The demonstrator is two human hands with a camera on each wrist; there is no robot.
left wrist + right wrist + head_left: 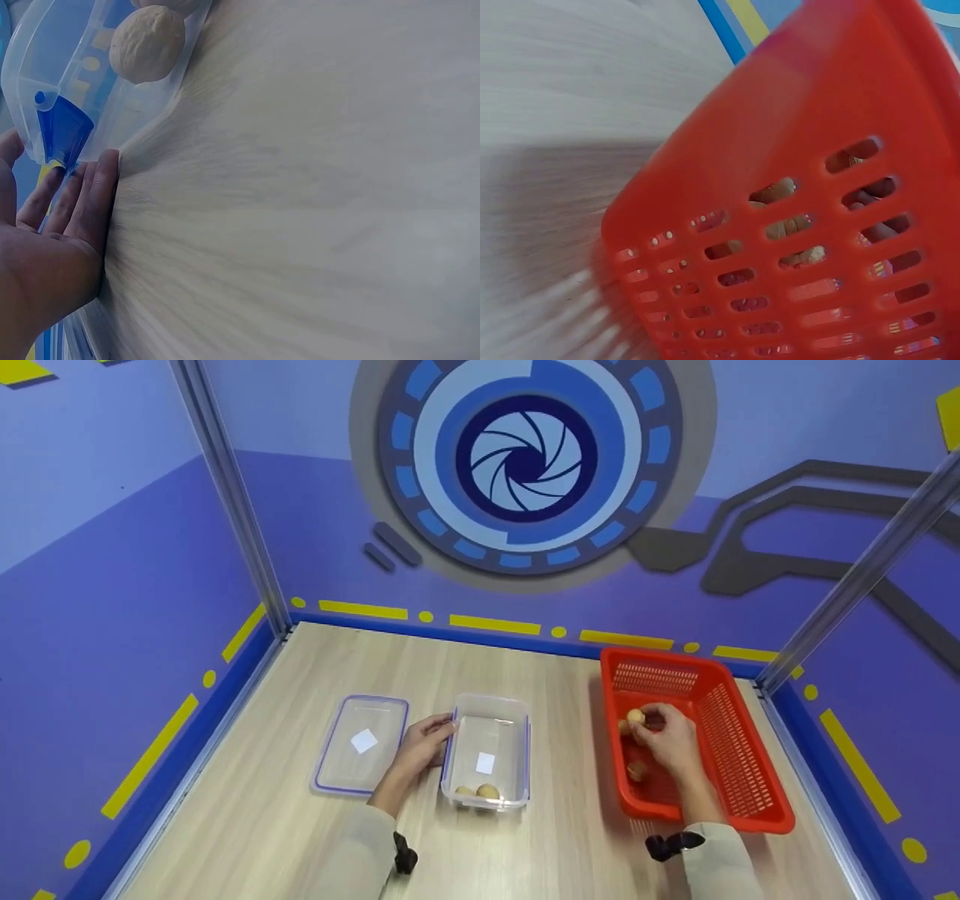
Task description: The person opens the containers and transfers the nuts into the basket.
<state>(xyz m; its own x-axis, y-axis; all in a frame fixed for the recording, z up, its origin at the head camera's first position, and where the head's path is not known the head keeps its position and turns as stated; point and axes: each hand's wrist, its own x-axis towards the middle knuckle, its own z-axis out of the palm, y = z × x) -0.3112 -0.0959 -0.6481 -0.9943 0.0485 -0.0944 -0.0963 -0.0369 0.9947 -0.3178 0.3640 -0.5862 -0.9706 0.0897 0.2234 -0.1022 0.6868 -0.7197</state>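
Note:
In the head view, my right hand [673, 741] is inside the red basket [750, 795], pinching a walnut [636, 717] between thumb and fingertips. More walnuts lie beneath it, one walnut [637, 770] nearer the basket's front. The basket wall hides most of this hand in the right wrist view. My left hand [421, 746] touches the left side of a clear plastic box [491, 727], its fingers extended along the wall and blue clip in the left wrist view. Two walnuts [487, 791] sit at the box's near end, one walnut [148, 44] showing large through the plastic.
Left of the box, a clear lid [364, 765] with a purple-blue seal lies flat on the wooden table [559, 825]. Printed panels [300, 525] with metal corner posts [240, 510] enclose the back and sides. The basket stands close to the back panel.

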